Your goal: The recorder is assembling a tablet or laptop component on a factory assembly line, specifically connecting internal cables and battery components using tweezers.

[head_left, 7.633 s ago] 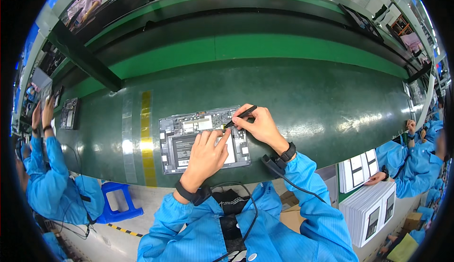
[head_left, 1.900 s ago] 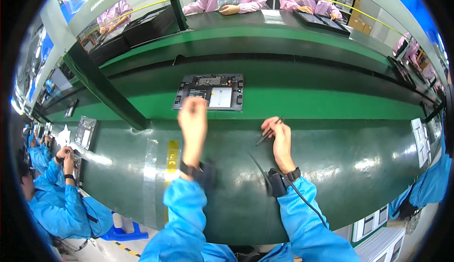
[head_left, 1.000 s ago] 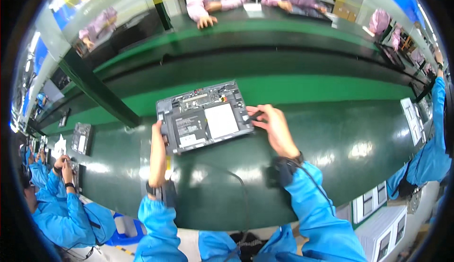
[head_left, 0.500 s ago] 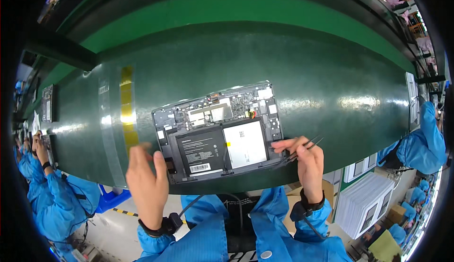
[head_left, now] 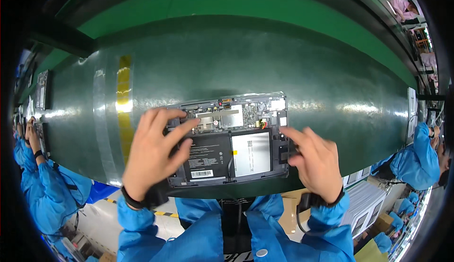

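Note:
An opened laptop base lies in front of me on the green work surface, its inside facing up. A black-and-white battery pack fills its near half, and a circuit board runs along the far half. My left hand is over the left end, fingers spread, with the index fingertip at the board's left part. At the right edge is my right hand, its index finger stretched onto the rim and the thumb beside it. Its other fingers are curled, hiding whatever they may hold; no tweezers show.
A yellow tape strip and a clear strip cross the green surface at left. Another laptop base lies far left. People in blue work at both sides. Stacked white trays stand low at right.
The laptop base has turned to lie straighter and shifted slightly right. My left hand has moved onto its left end. Tweezers seen in my right hand before no longer show.

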`<act>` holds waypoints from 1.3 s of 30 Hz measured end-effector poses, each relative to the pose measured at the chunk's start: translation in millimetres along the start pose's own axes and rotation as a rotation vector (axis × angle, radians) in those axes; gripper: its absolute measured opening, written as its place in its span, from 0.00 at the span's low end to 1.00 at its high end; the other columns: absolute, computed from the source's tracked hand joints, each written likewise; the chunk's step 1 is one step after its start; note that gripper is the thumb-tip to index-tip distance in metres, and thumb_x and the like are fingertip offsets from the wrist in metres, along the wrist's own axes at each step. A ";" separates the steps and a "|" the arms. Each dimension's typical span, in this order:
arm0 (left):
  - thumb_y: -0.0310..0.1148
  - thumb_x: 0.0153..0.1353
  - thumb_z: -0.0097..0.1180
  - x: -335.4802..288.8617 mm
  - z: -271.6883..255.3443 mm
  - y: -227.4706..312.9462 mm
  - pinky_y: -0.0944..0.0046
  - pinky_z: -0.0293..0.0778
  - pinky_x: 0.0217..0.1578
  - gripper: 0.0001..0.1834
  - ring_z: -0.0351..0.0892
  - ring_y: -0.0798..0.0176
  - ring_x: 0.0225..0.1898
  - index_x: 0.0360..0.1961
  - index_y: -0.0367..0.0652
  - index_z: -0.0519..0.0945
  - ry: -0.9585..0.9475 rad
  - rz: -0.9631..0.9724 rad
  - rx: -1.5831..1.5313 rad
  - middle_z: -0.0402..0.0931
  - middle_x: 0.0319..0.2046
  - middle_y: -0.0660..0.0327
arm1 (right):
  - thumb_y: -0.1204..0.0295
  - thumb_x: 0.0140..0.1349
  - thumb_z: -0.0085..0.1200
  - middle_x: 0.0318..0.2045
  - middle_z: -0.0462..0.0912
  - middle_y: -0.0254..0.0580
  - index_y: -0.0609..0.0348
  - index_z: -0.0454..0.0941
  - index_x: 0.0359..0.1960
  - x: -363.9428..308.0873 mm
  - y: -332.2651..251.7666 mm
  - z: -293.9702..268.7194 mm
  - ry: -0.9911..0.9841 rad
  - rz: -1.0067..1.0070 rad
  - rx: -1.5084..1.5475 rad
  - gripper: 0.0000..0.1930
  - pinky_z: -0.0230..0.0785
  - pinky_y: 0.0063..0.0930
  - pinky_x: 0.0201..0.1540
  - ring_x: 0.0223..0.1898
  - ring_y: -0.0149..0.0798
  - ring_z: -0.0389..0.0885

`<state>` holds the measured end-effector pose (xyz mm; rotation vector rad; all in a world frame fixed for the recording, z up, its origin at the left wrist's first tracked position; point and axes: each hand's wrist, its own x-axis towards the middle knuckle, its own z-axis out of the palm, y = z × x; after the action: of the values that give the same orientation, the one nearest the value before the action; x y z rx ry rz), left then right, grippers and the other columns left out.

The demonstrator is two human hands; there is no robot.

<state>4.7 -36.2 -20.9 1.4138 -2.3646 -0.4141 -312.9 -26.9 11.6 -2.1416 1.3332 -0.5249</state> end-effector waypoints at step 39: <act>0.42 0.34 0.62 26.6 17.3 -36.6 0.61 0.57 0.26 0.29 0.61 0.65 0.22 0.44 0.59 0.90 -0.263 0.296 -0.039 0.58 0.22 0.68 | 0.77 0.37 0.70 0.28 0.80 0.39 0.64 0.88 0.37 50.4 31.3 69.8 0.002 -0.402 -0.090 0.19 0.62 0.20 0.13 0.18 0.30 0.75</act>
<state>14.1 -75.4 -47.7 1.0206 -2.7047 -0.5897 -271.5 -65.9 -60.3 -2.4989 0.9406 -0.6314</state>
